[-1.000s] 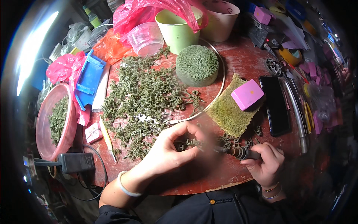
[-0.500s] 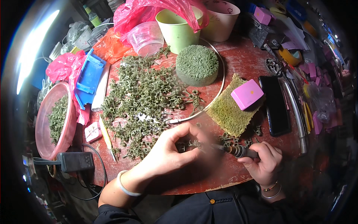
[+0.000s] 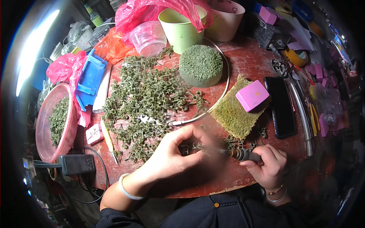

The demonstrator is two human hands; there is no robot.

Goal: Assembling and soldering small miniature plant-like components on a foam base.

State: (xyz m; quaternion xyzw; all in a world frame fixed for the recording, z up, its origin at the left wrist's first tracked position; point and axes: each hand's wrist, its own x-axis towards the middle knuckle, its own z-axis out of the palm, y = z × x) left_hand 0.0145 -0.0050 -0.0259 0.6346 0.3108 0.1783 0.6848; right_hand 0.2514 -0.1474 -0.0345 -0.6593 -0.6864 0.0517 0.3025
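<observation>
My right hand (image 3: 268,166) wraps around a grey rotary handpiece (image 3: 243,154), its tip aimed left at my other hand. Curved fingers and thumb of my left hand (image 3: 178,152) come together around something small; a smear hides it, so I cannot make it out. Just beyond that hand spreads a heap of small grey-green cast pieces with stems (image 3: 148,95). Several more of them lie loose near the handpiece's tip. To the right, a pink block (image 3: 252,95) rests on a rough yellow-green pad (image 3: 236,114).
A round green foam block (image 3: 200,66) stands behind the heap, with a white cable (image 3: 226,83) curving past it. Tubs (image 3: 180,32) and pink plastic bags line the back. At left are a pink bowl (image 3: 45,129) and a power bank (image 3: 78,164); at right, a phone (image 3: 280,108).
The handpiece and my right hand have shifted very slightly left. My left hand stays in place.
</observation>
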